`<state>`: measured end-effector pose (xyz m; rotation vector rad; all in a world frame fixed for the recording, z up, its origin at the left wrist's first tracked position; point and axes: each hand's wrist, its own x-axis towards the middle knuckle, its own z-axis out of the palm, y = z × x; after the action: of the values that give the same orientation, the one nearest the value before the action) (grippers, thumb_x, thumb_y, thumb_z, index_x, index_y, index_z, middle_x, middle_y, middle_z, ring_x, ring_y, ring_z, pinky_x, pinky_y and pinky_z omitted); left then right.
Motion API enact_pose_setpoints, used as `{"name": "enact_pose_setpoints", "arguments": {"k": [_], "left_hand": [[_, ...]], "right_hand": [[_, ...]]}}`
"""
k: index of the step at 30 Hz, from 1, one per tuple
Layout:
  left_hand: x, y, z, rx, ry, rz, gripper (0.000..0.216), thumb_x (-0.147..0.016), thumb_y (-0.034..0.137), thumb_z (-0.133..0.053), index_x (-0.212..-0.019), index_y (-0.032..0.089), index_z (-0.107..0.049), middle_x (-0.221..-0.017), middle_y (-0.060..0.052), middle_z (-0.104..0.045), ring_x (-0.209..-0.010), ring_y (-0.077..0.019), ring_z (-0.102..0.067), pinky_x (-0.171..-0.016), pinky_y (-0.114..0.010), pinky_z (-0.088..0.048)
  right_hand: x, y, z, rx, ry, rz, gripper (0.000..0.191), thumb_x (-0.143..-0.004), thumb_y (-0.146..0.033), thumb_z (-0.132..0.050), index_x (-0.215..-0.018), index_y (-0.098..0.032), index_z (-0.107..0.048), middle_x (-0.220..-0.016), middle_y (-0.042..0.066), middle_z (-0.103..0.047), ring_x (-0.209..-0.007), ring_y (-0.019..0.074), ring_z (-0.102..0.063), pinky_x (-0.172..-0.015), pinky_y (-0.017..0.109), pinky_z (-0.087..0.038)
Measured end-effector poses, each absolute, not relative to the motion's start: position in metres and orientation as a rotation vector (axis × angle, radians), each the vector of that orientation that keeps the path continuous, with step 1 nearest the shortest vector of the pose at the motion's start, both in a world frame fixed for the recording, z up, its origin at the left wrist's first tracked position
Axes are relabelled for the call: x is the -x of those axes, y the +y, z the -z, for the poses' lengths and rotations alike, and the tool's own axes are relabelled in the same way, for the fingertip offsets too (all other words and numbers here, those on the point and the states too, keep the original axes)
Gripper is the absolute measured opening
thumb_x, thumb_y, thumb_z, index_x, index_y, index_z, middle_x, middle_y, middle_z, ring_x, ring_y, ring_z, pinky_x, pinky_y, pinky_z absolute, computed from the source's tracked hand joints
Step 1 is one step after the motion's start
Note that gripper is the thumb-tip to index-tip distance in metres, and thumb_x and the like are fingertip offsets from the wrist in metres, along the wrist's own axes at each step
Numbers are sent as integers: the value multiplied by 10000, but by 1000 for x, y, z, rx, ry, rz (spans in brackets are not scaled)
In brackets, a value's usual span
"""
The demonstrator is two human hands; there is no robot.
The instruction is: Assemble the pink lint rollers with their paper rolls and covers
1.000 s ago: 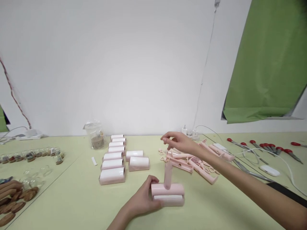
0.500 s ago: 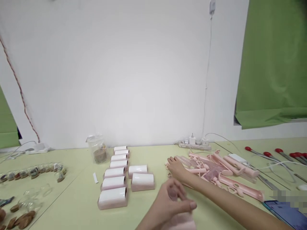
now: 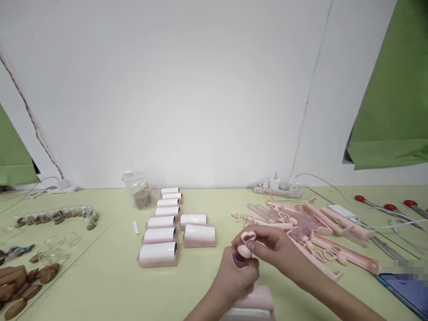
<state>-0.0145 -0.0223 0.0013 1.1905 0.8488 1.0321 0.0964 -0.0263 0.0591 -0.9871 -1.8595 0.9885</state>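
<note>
Near the front of the table, my left hand [image 3: 234, 278] is closed around a translucent purplish tube [image 3: 240, 261] whose upper end shows above the fist. My right hand [image 3: 276, 247] pinches a pink heart-shaped ring with a rounded base [image 3: 248, 238] at the tube's mouth. Whether the base is inside the tube or only touching it, I cannot tell. Below my hands lies a pink cylinder [image 3: 259, 296] with a white part, cut off by the bottom edge. To the right spreads a pile of pink plastic parts [image 3: 321, 218], with one loose heart-shaped piece [image 3: 236, 216] at its left.
Several white-topped pink rolls in clear cases [image 3: 158, 254] stand in rows left of my hands. Behind them are a plastic bag [image 3: 142, 196] and a power strip [image 3: 279, 191]. Brown wooden pieces [image 3: 16, 285] and small glass domes lie far left, a phone [image 3: 404, 290] at right.
My right hand has come back from the pile to my left hand, bringing the pink heart-shaped ring. My left hand has closed into a fist around the tube. The view has shifted slightly.
</note>
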Motion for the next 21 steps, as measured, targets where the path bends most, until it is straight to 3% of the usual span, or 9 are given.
{"name": "enact_pose_setpoints", "arguments": {"k": [3,9,21], "left_hand": [[15,-23,-3,-1177,818,-1054,162,-533,188,-545,-573,194,-388,-288,131,-285,-215,-26,-252,-255,-147,-214],[18,-26,-10,-1251,751,-1058,135,-471,145,-446,-516,198,-330,-322,119,-261,-283,-19,-255,-302,-149,-197],[20,-25,-9,-1316,754,-1011,122,-493,139,-411,-543,202,-321,-373,103,-265,-350,-33,-256,-363,-176,-185]], "right_hand": [[-92,-37,-61,1064,-1943,-890,159,-773,-252,-473,-764,-212,-627,-794,1,-645,-790,172,-576,-732,263,-432],[-87,-42,-66,1128,-1999,-766,167,-757,-218,-456,-688,-223,-608,-742,-13,-629,-760,165,-572,-696,238,-437],[-90,-41,-63,1112,-2027,-721,153,-784,-211,-414,-702,-233,-541,-742,-15,-585,-758,151,-549,-682,221,-420]]}}
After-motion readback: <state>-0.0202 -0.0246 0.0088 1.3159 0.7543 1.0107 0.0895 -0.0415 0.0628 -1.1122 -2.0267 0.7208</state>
